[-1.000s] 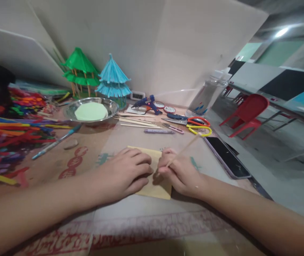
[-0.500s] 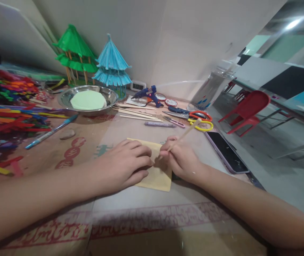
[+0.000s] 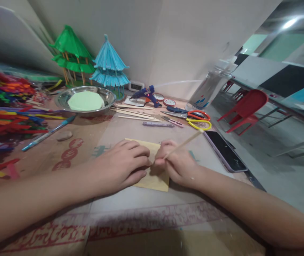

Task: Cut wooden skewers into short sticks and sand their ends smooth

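Observation:
A yellow square sheet [image 3: 157, 183] lies on the cardboard-covered table in front of me. My left hand [image 3: 130, 163] rests palm down on its left part, fingers bent and close together; whether anything is under the fingertips is hidden. Over the sheet's right side, my right hand [image 3: 176, 161] is closed around a thin pale wooden stick [image 3: 186, 142]. The stick slants up to the right, and its lower end is hidden by the fingers. Both hands' fingertips are close to each other near the middle of the sheet.
Behind are a metal bowl [image 3: 109, 95], a blue glue gun [image 3: 145, 93], loose sticks [image 3: 138, 114], scissors [image 3: 198, 122] and a purple pen [image 3: 158, 124]. Green [image 3: 70, 44] and blue [image 3: 110, 58] paper-roofed models stand at the back. Colourful strips [image 3: 2, 122] lie left, a phone [image 3: 225, 151] right.
My right hand has shifted slightly left across the sheet, and the stick in it leans lower to the right. My left hand stays on the sheet. The whole view has shifted a little.

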`<state>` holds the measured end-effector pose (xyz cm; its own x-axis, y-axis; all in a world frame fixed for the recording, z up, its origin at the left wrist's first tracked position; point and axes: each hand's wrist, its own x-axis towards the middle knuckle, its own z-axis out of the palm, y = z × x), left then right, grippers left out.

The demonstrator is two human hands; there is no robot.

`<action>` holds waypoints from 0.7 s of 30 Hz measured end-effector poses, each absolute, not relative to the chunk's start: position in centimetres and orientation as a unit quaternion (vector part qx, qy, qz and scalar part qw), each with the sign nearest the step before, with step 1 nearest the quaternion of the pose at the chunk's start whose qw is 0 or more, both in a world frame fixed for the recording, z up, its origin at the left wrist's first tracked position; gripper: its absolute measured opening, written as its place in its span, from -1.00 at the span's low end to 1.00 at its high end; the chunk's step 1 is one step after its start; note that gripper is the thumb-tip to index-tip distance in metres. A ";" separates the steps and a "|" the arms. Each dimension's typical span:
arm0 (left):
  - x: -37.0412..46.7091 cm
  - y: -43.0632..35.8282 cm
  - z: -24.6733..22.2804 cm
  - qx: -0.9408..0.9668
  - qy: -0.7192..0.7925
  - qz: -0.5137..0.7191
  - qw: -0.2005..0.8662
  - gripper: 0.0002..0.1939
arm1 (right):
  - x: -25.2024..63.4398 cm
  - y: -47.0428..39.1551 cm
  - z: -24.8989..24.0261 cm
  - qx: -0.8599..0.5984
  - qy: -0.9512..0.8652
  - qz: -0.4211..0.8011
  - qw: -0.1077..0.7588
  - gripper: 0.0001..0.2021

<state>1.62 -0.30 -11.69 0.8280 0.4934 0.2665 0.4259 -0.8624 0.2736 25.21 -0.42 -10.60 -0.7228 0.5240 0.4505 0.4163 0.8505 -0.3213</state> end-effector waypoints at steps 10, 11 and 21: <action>1.6 -0.3 -11.8 0.950 0.247 0.166 0.098 -0.81 | 25.2 -0.3 -10.7 -0.259 -0.917 0.085 0.290 -0.64; 1.6 -0.3 -11.8 0.949 0.249 0.168 0.096 -0.81 | 25.2 -0.3 -10.7 -0.277 -0.912 0.074 0.293 -0.63; 1.6 -0.4 -11.8 0.949 0.250 0.168 0.095 -0.80 | 25.3 -0.2 -10.6 -0.280 -0.907 0.075 0.304 -0.63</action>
<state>1.58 -0.36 -11.76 0.8184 0.5065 0.2713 0.4427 -0.8569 0.2642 25.34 -0.25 -10.64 -0.6575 0.5543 0.5103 0.4633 0.8316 -0.3062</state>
